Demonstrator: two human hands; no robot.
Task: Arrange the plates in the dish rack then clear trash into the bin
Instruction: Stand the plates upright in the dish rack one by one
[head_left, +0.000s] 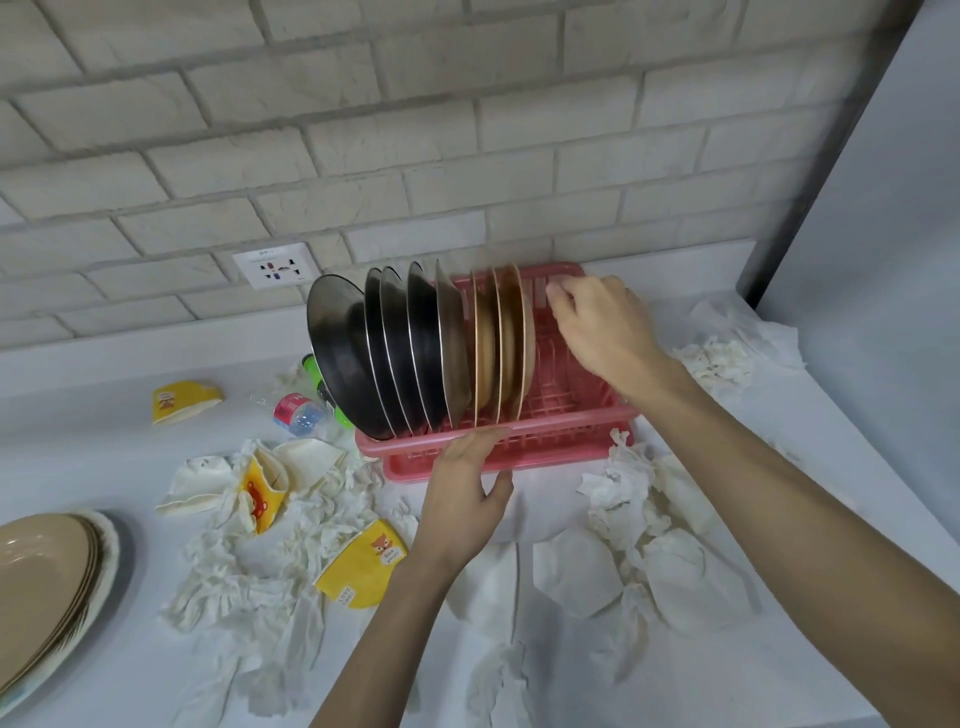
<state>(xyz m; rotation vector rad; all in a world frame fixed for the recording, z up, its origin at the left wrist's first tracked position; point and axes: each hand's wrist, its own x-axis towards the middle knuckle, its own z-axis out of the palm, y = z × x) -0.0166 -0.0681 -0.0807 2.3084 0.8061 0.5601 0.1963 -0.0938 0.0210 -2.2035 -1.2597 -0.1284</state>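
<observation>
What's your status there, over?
Left hand on dish rack rim, right hand over it, empty. Plates upright in rack; another stack waits left. Tissues, cups litter counter.

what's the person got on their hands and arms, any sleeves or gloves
No clothing shows: the left hand and right hand have no gloves, and the left arm and right arm are bare to the picture's edge, no sleeves, watch or bracelet. A tiny dark speck on a right finger might be a ring; too small to tell.
</observation>
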